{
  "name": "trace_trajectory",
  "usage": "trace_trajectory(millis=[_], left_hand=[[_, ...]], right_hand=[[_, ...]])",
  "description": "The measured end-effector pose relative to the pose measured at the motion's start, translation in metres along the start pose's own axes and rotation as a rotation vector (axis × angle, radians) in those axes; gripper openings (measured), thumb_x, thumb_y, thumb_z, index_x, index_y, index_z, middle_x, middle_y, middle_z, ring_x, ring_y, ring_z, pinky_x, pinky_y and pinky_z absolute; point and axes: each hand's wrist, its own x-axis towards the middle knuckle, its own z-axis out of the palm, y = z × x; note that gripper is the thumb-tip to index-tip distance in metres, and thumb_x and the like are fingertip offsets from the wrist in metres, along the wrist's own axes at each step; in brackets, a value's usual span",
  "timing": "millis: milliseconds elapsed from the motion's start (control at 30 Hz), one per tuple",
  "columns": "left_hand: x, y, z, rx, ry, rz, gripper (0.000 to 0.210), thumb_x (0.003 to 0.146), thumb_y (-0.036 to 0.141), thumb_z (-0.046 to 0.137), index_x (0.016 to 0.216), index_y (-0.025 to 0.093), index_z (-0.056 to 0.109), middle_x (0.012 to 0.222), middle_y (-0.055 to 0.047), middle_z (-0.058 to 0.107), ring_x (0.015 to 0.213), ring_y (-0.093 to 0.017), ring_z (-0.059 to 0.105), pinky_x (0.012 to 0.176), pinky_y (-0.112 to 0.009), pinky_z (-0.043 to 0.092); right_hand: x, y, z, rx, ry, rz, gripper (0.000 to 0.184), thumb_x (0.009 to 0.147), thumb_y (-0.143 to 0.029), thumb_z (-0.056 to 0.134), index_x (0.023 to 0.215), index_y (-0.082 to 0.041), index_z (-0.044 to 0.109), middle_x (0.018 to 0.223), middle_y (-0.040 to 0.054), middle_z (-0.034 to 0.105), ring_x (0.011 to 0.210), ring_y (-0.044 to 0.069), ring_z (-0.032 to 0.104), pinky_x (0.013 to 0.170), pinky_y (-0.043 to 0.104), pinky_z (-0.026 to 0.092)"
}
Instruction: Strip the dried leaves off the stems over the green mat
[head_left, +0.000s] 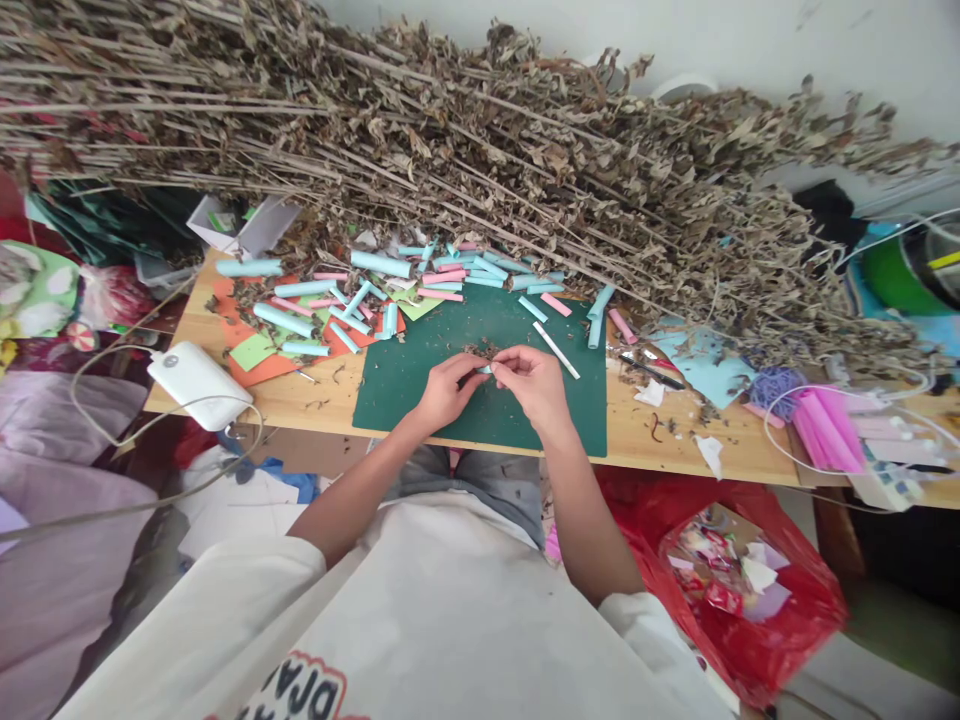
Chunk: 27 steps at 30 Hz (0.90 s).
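Note:
Over a green cutting mat (420, 390), my left hand (444, 392) and my right hand (534, 385) meet at the fingertips. Both pinch a small light blue paper piece (486, 369), which looks like a short roll; the fingers cover most of it. Dry leaf crumbs (484, 350) lie just beyond my fingertips. A thin white stick (556, 350) rests on the mat to the right of my right hand. Several blue paper rolls (380, 264) and pink paper rolls (556, 304) are scattered along the mat's far edge and to its left.
A large heap of dried leafy stalks (450, 150) spans the back of the wooden table (757, 450). At the left, a white power bank (199, 385) trails a cable. Blue paper (705, 365) and a pink bundle (829, 428) lie right. Below hangs a red trash bag (810, 610).

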Motion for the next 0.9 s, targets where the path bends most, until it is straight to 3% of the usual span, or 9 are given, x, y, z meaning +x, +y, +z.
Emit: trace_trajectory(millis=[167,300,467,567,667,767,833,900], left_hand=[[0.0,0.0,0.0,0.0,0.004,-0.029,0.016,0.092,0.027,0.057,0.1,0.016,0.067,0.092,-0.007,0.069,0.084,-0.015,0.064,0.077,-0.027,0.052],[-0.001,-0.001,0.0,0.004,0.007,-0.052,0.017,0.092,0.027,0.058,0.102,0.016,0.067,0.092,-0.007,0.069,0.08,-0.014,0.064,0.075,-0.027,0.052],[0.0,0.001,-0.002,0.003,-0.014,-0.058,0.018,0.093,0.028,0.055,0.103,0.017,0.067,0.092,-0.007,0.069,0.082,-0.015,0.064,0.076,-0.028,0.052],[0.0,0.001,-0.003,0.014,-0.015,-0.056,0.02,0.094,0.029,0.053,0.104,0.017,0.067,0.094,-0.008,0.069,0.083,-0.016,0.064,0.076,-0.029,0.052],[0.0,-0.001,-0.002,0.026,0.009,-0.07,0.02,0.093,0.03,0.055,0.103,0.017,0.067,0.091,-0.007,0.069,0.077,-0.015,0.063,0.073,-0.028,0.052],[-0.001,-0.002,0.0,0.017,0.028,-0.085,0.019,0.092,0.031,0.059,0.101,0.017,0.067,0.089,-0.006,0.069,0.074,-0.013,0.063,0.07,-0.025,0.051],[-0.001,-0.002,0.001,0.011,0.035,-0.09,0.019,0.091,0.032,0.059,0.1,0.017,0.067,0.09,-0.006,0.069,0.074,-0.013,0.063,0.07,-0.025,0.051],[-0.001,-0.002,0.001,0.011,0.04,-0.09,0.02,0.091,0.033,0.059,0.099,0.017,0.067,0.09,-0.006,0.068,0.074,-0.013,0.063,0.069,-0.025,0.051]], right_hand=[[0.002,0.0,-0.002,0.01,-0.059,0.029,0.025,0.07,-0.041,0.073,0.071,-0.017,0.065,0.056,-0.0016,0.062,0.05,0.01,0.055,0.05,0.023,0.044],[-0.008,0.007,0.001,0.033,0.069,-0.124,0.023,0.08,-0.042,0.065,0.085,-0.02,0.065,0.069,-0.0003,0.065,0.061,0.013,0.062,0.061,0.027,0.051],[-0.023,0.012,0.006,-0.477,0.11,-0.47,0.019,0.091,-0.032,0.053,0.088,-0.021,0.068,0.088,0.0065,0.068,0.081,0.017,0.063,0.077,0.031,0.051],[-0.028,0.009,0.007,-0.762,0.091,-0.564,0.02,0.091,-0.028,0.05,0.098,-0.022,0.069,0.088,0.0076,0.067,0.084,0.019,0.062,0.081,0.032,0.049],[-0.026,0.006,0.0,-0.75,0.124,-0.552,0.023,0.092,-0.028,0.05,0.107,-0.022,0.066,0.094,0.0076,0.066,0.085,0.019,0.062,0.08,0.031,0.049],[-0.012,0.013,-0.022,-0.728,0.32,-0.453,0.024,0.091,-0.029,0.049,0.105,-0.019,0.065,0.096,0.0086,0.065,0.082,0.019,0.059,0.077,0.033,0.049],[0.0,0.025,-0.041,-0.886,0.473,-0.346,0.023,0.087,-0.027,0.051,0.101,-0.017,0.067,0.099,0.0124,0.064,0.091,0.025,0.056,0.083,0.039,0.047],[0.011,0.039,-0.056,-1.011,0.547,-0.233,0.025,0.084,-0.023,0.053,0.1,-0.012,0.068,0.099,0.017,0.062,0.096,0.029,0.052,0.084,0.043,0.044]])
